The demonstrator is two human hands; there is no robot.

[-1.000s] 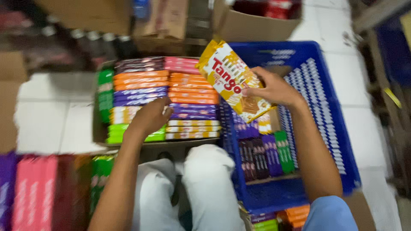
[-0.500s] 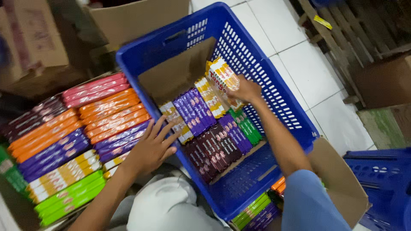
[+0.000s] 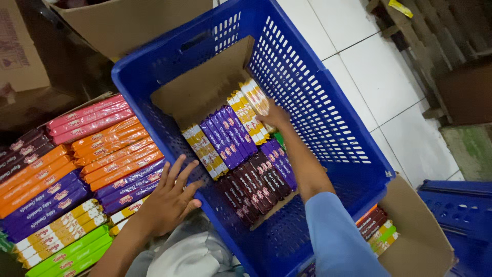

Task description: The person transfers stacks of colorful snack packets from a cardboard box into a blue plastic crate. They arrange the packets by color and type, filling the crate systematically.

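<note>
Right hand: the right hand (image 3: pixel 275 116) reaches into the blue crate (image 3: pixel 328 102), fingers closed on a yellow-and-white wafer pack (image 3: pixel 254 97), which stands on edge at the right end of the far row.
Pack axis: its long side runs from near-left to far-right, parallel to the neighbouring yellow packs (image 3: pixel 245 114) and purple packs (image 3: pixel 225 136), and touching the nearest one.
Direction from grip: the pack lies just beyond the fingertips, on the far side; the crate's right wall is close beside it.
Left hand: the left hand (image 3: pixel 171 197) rests flat, fingers spread and holding nothing, on the crate's near-left rim, beside the cardboard tray of stacked packs (image 3: pixel 77 179).
Nearer hand: the right one.
Near row: dark brown packs (image 3: pixel 251 187).
</note>
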